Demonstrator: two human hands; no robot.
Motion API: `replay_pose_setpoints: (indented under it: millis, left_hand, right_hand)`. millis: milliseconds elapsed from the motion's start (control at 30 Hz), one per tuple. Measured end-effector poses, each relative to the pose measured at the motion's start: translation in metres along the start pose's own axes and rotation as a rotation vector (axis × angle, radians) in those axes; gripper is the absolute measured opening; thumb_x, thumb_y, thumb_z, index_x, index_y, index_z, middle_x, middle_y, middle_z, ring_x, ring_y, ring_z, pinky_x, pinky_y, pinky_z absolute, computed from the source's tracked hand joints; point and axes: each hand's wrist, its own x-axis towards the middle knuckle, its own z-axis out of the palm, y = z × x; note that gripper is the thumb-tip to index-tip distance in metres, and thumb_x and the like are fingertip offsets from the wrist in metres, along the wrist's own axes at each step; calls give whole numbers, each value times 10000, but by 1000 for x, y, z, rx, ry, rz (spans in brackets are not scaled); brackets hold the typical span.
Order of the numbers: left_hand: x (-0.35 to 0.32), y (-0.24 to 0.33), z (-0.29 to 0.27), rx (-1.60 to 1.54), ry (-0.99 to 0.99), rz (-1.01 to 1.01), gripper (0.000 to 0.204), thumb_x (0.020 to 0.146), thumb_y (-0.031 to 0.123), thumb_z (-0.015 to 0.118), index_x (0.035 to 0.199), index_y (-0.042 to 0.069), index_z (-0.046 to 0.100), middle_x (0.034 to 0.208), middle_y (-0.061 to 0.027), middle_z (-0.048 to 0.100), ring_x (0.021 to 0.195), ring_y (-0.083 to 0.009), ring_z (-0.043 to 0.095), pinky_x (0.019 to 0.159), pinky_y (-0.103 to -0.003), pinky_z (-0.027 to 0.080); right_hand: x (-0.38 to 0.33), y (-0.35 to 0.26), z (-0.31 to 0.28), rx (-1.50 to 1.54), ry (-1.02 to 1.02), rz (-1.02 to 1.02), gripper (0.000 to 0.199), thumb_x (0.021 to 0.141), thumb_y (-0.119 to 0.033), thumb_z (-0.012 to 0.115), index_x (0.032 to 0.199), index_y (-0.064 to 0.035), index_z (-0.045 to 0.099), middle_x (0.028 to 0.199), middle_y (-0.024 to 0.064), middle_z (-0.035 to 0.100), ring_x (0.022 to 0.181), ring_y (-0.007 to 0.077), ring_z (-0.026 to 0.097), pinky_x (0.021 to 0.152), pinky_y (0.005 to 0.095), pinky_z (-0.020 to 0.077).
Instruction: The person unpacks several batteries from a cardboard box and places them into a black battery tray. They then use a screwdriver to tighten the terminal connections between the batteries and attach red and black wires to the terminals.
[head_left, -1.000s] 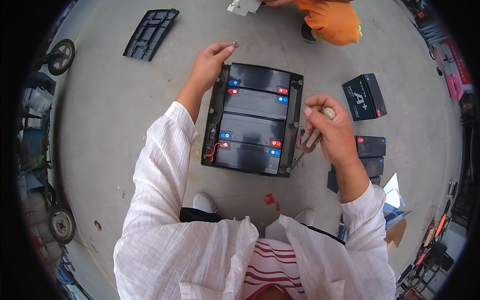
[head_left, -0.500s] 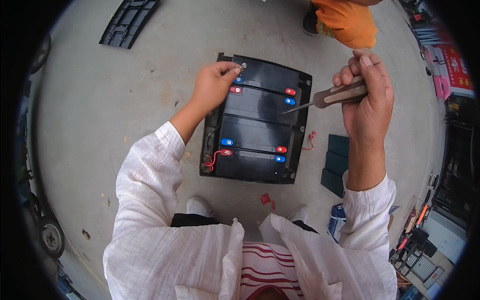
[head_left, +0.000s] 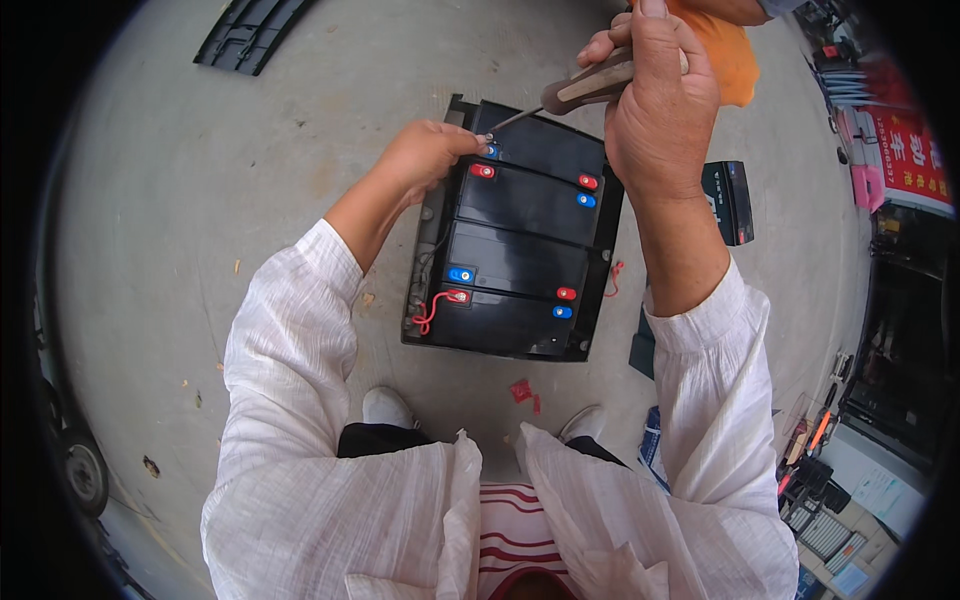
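My right hand (head_left: 660, 110) is wrapped round the brown handle of a screwdriver (head_left: 575, 88), its shaft slanting down to the left. The tip meets the fingertips of my left hand (head_left: 425, 160), which pinch a small silvery screw (head_left: 489, 137) just above a blue terminal (head_left: 492, 152). The screw is partly hidden by the fingers. Below lies a black battery case (head_left: 597, 275) holding several black batteries (head_left: 525, 200) side by side. Red and blue terminals sit at the battery ends. A short red wire (head_left: 425, 318) is attached to a red terminal at the near left.
A black plastic cover (head_left: 245, 38) lies at the far left. Right of the case are a loose red wire (head_left: 614, 280) and a dark green box (head_left: 735, 203). A small red packet (head_left: 521, 390) lies between my shoes. Someone in orange clothing (head_left: 735, 55) is at the far right.
My right hand has swung up and left, bringing the screwdriver tip to the screw at my left fingers. The left hand has come down slightly onto the blue terminal. The green box has come into view.
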Motion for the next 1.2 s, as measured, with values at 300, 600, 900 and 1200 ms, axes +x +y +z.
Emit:
replay_pose_setpoints:
  millis: [300,600,900,1200]
  left_hand:
    - [3,-5,-2,-6,-35,56,207,939,247,682,1000,59,745,599,104,460,425,-23,308,386,-245,195]
    - [6,-7,-3,-22,-48,55,189,936,246,692,991,72,742,604,105,462,442,-27,301,406,-260,182]
    - [13,-17,-1,-54,11,96,174,924,231,707,985,75,753,642,82,525,467,-45,333,429,-268,204]
    - [21,-28,2,213,-1,192,239,937,193,648,980,-15,758,890,-67,734,857,-142,645,802,-307,503]
  right_hand:
    - [9,-4,11,-59,-21,-14,295,1060,-305,596,966,-26,611,827,47,600,737,160,625,700,328,539]
    - [8,-5,17,-61,-14,-66,318,1044,-343,627,961,-36,632,828,49,628,763,170,654,744,335,541]
    - [1,-18,19,-733,5,-115,417,1000,-446,678,1035,-31,655,802,41,655,721,96,626,634,250,498]
    - [12,-59,-2,-987,-454,47,420,962,-393,737,1039,11,651,800,120,724,723,174,709,625,292,543]
